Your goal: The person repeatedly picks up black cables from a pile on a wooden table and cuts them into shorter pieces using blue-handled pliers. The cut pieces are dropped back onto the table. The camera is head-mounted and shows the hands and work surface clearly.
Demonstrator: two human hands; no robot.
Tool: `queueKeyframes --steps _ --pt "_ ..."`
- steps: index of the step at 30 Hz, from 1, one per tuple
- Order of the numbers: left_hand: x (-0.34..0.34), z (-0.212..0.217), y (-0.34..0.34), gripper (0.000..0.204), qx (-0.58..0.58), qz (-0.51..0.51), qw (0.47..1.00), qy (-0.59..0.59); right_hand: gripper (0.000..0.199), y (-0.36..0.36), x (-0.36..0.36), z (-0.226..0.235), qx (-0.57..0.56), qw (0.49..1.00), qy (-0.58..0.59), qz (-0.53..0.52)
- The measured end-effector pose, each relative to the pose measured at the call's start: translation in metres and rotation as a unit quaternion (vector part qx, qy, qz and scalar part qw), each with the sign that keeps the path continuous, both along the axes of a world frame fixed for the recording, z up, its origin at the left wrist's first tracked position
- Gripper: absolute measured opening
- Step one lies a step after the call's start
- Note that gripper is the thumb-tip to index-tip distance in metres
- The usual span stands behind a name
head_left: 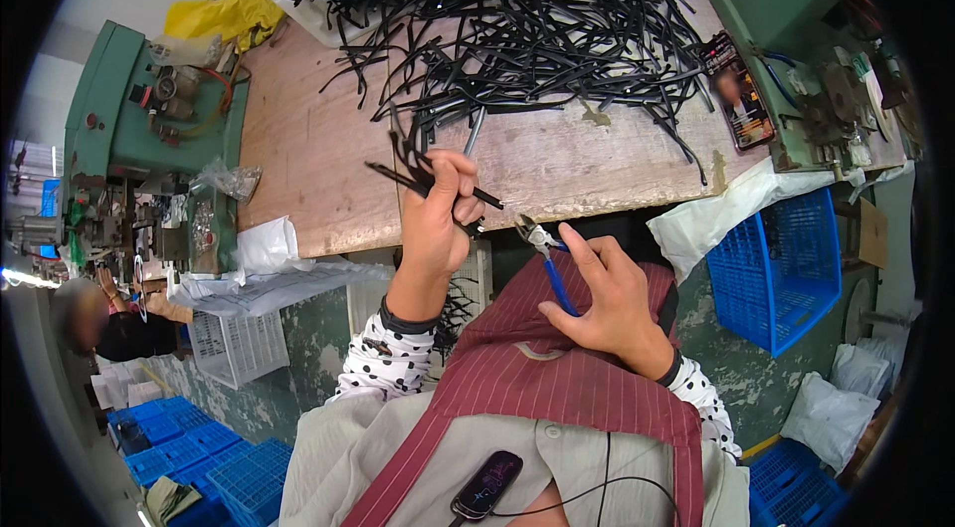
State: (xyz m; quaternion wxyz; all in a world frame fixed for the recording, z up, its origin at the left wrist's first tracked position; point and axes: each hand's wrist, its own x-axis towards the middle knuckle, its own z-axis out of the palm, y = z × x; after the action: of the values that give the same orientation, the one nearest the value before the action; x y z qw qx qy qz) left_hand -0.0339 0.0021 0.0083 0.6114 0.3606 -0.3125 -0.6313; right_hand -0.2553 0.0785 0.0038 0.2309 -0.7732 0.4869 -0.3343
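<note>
My left hand (445, 199) is closed round several slim black curved strips (406, 151) that look like eyeglass arms. One strip (488, 196) sticks out to the right between thumb and fingers, its end close to the jaws of a pair of side cutters (542, 241). My right hand (612, 296) holds those cutters by their blue handles, with the thumb and index finger loosely apart and the jaws pointing up and left. A small gap seems to lie between jaws and strip. Beyond my hands, a big heap of the same black strips (537, 49) covers the table's far part.
The worn wooden table (308, 159) has green machines (139, 119) on its left and right. A phone-sized printed box (741, 94) leans at the right. Blue crates (786, 268) and a white crate (239, 343) stand below. Another person (129, 328) sits at far left.
</note>
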Motion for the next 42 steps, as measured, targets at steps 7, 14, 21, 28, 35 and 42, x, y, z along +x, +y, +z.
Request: queueKeyframes --steps 7,14,21,28,35,42 --pt "-0.008 0.004 0.006 0.031 -0.089 -0.068 0.991 0.073 0.091 0.0 0.005 0.005 0.01 1.0 -0.006 -0.001" --pt "-0.022 0.006 0.018 0.029 -0.137 0.017 0.99 -0.011 0.093 0.001 0.005 0.003 0.032 0.999 0.003 0.015" --pt "-0.02 0.01 0.017 0.031 -0.047 0.017 0.998 -0.034 0.092 0.004 0.006 -0.004 0.034 0.999 -0.008 0.028" --pt "0.01 0.005 -0.013 0.032 0.035 -0.228 0.97 0.073 0.089 0.005 0.0 0.006 -0.011 0.998 0.053 0.035" --pt "0.014 0.002 -0.016 0.033 0.021 -0.286 0.955 0.077 0.087 0.0 -0.003 0.004 -0.05 0.995 0.072 0.054" --pt "-0.01 -0.002 -0.004 0.032 0.034 -0.081 0.996 0.015 0.088 0.004 -0.002 -0.012 0.006 0.999 0.029 0.014"
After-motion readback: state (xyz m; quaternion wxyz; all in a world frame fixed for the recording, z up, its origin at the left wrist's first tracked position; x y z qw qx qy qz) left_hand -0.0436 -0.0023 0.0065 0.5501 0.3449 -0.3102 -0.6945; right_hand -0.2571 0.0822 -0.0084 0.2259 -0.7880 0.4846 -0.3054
